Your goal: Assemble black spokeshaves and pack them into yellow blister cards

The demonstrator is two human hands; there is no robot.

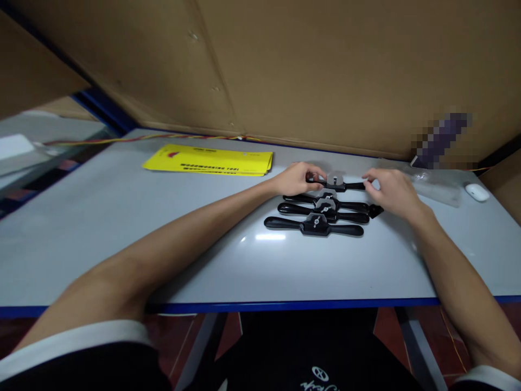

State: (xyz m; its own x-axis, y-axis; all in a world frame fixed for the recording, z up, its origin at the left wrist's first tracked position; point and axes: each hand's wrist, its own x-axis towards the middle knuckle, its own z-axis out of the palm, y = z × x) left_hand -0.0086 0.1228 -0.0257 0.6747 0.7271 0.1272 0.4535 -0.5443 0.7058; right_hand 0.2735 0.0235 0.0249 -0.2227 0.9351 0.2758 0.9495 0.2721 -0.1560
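Note:
Several black two-handled tools with grey metal plates lie in a column on the grey table, one behind another. The nearest tool (316, 224) lies flat, with another tool (325, 210) just behind it. At the back, the farthest tool (335, 183) has my left hand (302, 178) closed round its left handle. My right hand (389, 190) pinches the right end of that same tool between thumb and fingers. A small black pointed piece (375, 210) lies by the right ends of the middle tools.
Yellow printed cards (209, 160) lie stacked at the back left. A clear plastic bag (437, 187) and a white mouse (477, 192) are on the right, near a pixelated purple object (442, 141). A cardboard wall (285, 70) rises behind the table (228, 271); cables run along its base.

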